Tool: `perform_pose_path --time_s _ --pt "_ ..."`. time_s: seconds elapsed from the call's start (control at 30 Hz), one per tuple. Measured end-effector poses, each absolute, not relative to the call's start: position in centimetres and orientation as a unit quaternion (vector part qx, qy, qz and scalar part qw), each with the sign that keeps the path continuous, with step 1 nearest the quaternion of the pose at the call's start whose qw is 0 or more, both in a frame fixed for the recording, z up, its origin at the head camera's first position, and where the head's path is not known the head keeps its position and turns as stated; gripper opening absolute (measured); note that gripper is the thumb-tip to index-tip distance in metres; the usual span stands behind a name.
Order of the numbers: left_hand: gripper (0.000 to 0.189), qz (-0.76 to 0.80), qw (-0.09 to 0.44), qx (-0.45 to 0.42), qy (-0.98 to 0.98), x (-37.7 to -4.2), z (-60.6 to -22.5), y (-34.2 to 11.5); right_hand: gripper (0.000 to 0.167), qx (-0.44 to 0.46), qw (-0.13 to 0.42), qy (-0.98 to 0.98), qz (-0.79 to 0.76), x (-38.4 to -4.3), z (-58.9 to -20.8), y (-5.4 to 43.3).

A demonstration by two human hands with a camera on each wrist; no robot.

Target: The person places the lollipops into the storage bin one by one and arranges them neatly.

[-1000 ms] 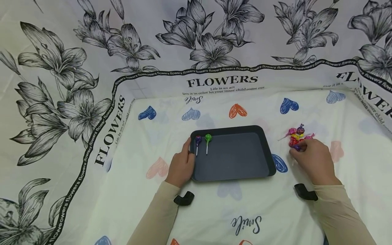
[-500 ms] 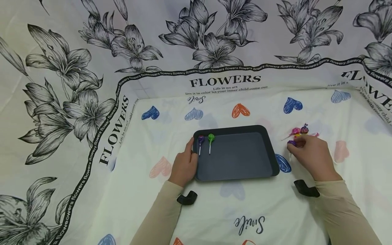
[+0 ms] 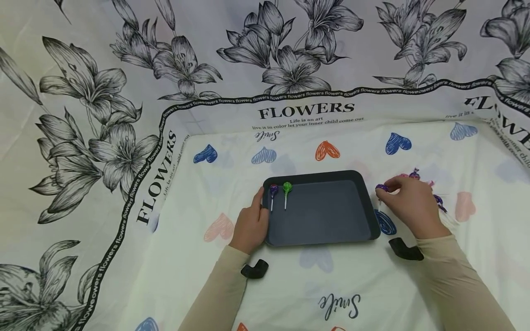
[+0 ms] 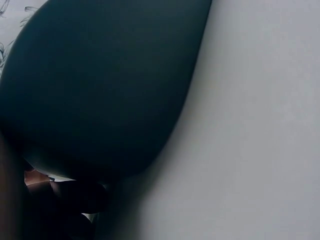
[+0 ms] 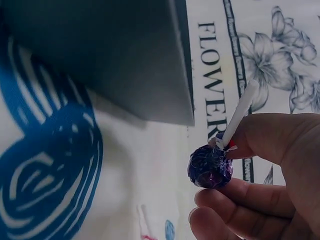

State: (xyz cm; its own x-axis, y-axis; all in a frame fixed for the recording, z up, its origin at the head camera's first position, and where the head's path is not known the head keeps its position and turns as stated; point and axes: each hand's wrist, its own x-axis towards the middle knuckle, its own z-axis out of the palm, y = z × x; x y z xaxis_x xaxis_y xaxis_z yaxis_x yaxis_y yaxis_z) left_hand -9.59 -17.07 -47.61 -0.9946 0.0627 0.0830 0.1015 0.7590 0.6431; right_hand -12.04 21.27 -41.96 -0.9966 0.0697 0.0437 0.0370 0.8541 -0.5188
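A dark grey tray (image 3: 323, 214) lies on the cloth. My left hand (image 3: 250, 227) holds its left edge; the left wrist view shows the tray's side (image 4: 100, 90) close up, with dim fingers (image 4: 75, 197) below. On the tray's upper left, a purple lollipop (image 3: 273, 190) and a green lollipop (image 3: 287, 186) lie side by side, sticks towards me. My right hand (image 3: 410, 204), just right of the tray, pinches another purple lollipop (image 3: 382, 188) between thumb and fingers. In the right wrist view this wrapped lollipop (image 5: 210, 167) shows its white stick clearly.
Behind and beside my right hand lie more wrapped lollipops (image 3: 415, 174), partly hidden by it, including a purple one (image 3: 440, 201) near the wrist. A white cloth (image 3: 331, 262) printed with hearts covers the surface, and a flower-printed sheet (image 3: 306, 101) rises behind it.
My right hand has drawn a purple lollipop out of the pile and moved left with it, close to the tray's right edge. My left hand stays at the tray's left edge.
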Motion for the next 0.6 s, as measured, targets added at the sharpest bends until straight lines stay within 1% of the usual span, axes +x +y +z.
perform_pose_path --time_s 0.13,0.5,0.6 --pt "0.063 -0.344 0.026 -0.044 -0.938 -9.6 -47.7 -17.1 0.042 -0.022 0.033 -0.963 0.268 -12.3 -41.8 20.5" --pt "0.063 -0.343 0.027 -0.047 -0.938 -9.5 -47.7 -17.2 0.036 0.005 0.052 -0.956 0.29 -12.7 -41.7 18.8" --pt "0.063 -0.343 0.026 -0.048 -0.938 -9.5 -47.6 -17.2 0.038 0.007 0.042 -0.957 0.287 -12.9 -41.7 18.2"
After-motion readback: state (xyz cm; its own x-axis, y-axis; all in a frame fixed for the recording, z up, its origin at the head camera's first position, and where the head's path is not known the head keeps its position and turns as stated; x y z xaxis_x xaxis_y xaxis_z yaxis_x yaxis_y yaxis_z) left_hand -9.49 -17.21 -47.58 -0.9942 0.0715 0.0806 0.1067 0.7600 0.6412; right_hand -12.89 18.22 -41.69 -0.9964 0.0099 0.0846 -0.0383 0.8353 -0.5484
